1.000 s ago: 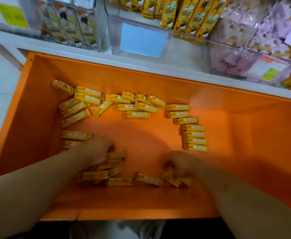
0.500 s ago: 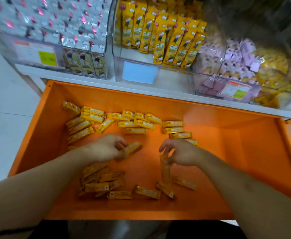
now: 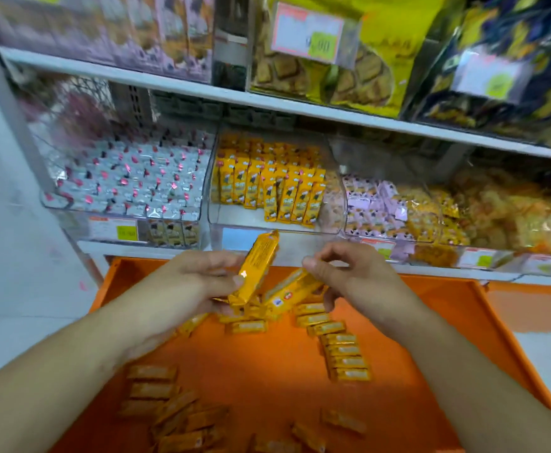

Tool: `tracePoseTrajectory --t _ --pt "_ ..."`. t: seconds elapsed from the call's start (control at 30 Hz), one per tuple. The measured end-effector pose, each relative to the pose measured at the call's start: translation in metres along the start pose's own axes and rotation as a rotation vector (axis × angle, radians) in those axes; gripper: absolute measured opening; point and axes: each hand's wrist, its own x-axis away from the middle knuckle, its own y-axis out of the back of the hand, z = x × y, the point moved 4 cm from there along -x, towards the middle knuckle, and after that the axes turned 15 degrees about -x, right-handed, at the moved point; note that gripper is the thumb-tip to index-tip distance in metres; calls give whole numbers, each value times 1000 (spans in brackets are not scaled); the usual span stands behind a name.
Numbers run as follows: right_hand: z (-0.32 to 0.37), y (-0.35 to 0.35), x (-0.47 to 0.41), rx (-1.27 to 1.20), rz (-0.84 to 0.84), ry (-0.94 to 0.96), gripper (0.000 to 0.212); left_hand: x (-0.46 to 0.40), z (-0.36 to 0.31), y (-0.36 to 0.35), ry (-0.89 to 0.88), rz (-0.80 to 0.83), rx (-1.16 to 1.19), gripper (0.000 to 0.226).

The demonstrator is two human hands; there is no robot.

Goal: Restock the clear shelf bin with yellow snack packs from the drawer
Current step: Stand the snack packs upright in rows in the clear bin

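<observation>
Two packs are up off the drawer, one in each hand, raised in front of the clear bin. The left hand pinches one pack tilted nearly upright, thumb on its face and fingers behind; the right hand holds another lying lower and slanted, gripped from below while the upper fingers stay loosely spread. These packs look light and thin, foil-wrapped sticks with some stiffness along their length, probably slick on the surface and likely to crinkle rather than break. A grip across the middle, thumb against fingers, should keep one from pivoting; holding by a crimped end would likely let it swing. Each is a long yellow rectangle with small print on the back and a red-and-white mark on the front, though blur hides the lettering. Many more lie loose in the drawer: a neat column at the right, a scattered heap near the lower left. In the bin, matching packs stand upright in rows, filling the back and leaving bare floor along the front lip, where new ones could go.
</observation>
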Motion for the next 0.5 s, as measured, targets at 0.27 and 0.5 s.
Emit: tracePoseTrajectory --t 0.27,0.5 --pt "20 -23 -8 -65 17 -23 18 -15 8 -17 44 44 -29 31" --pt "15 -20 -21 16 -73 -65 35 -34 8 -24 73 72 -72 57"
